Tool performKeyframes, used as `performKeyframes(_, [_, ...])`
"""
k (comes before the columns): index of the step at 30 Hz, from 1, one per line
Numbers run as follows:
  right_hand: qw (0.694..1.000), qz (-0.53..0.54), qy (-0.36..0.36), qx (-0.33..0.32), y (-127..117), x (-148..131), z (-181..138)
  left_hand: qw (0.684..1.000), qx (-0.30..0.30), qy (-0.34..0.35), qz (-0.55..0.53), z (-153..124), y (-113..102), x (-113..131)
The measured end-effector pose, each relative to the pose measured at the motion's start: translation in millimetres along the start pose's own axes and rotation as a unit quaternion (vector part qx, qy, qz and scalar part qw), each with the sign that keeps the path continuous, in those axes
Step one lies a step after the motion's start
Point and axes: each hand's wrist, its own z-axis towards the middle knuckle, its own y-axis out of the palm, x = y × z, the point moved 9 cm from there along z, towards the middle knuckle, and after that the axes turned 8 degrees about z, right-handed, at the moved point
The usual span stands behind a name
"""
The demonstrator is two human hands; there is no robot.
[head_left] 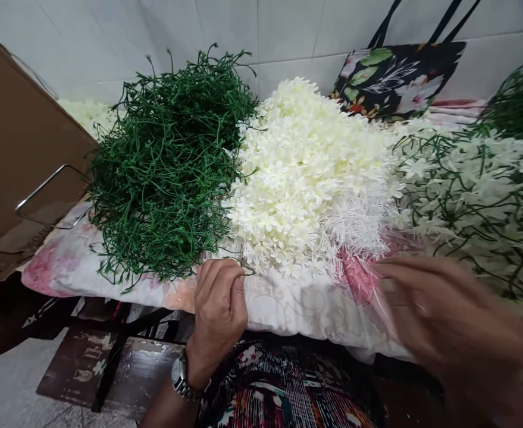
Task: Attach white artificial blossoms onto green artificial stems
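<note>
My left hand [220, 297], with a watch on its wrist, is closed at the front edge of the cloth-covered surface. A thin green artificial stem sticks out past its thumb side. My right hand [448, 315] is blurred by motion; its thumb and fingertips come together beside the white thread-like pieces [357, 223], and anything between them is too small to make out. Behind my left hand rises a heap of green artificial stems [167, 160]. Cream artificial blossoms [297, 160] are piled in the middle, touching the green heap.
On the right lie blossoms mixed with green stems [470, 184]. A black floral bag [399, 80] leans against the tiled wall. At left stands a cardboard box [24, 142] by a bent metal wire frame [42, 190]. Floral cloth [297, 303] covers the work surface.
</note>
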Motion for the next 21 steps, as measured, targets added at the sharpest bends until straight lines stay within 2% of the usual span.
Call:
performKeyframes(2, [0.993, 0.062, -0.068, -0.079, 50, -35, 16, 0.998, -0.007, 0.004, -0.055, 0, -3, 7])
performKeyframes(3, [0.987, 0.114, -0.065, -0.098, 66, -45, 21, 0.997, -0.011, 0.015, -0.072, 0, -3, 12])
performKeyframes(6, [0.956, 0.243, 0.033, -0.161, 100, -56, 24, 0.994, 0.003, 0.090, -0.069, -5, -8, 34])
performKeyframes(8, [0.921, 0.305, 0.126, -0.207, 115, -52, 14, 0.989, 0.029, 0.138, -0.048, -10, -11, 45])
performKeyframes(10, [0.890, 0.344, 0.203, -0.221, 122, -44, 2, 0.986, 0.053, 0.155, -0.033, -15, -14, 49])
performKeyframes(13, [0.874, 0.371, 0.269, -0.160, 116, -27, -5, 0.985, 0.078, 0.147, -0.042, -19, -22, 46])
performKeyframes(15, [0.871, 0.381, 0.295, -0.096, 107, -17, -6, 0.987, 0.067, 0.129, -0.072, -20, -24, 42])
performKeyframes(18, [0.862, 0.396, 0.312, -0.048, 102, -12, -8, 0.983, -0.045, 0.047, -0.171, -17, -3, 35])
performKeyframes(19, [0.861, 0.399, 0.310, -0.051, 103, -14, -9, 0.969, -0.097, -0.006, -0.227, -17, 10, 32])
performKeyframes(21, [0.876, 0.386, 0.281, -0.072, 107, -23, -8, 0.906, -0.176, -0.128, -0.362, -21, 38, 29])
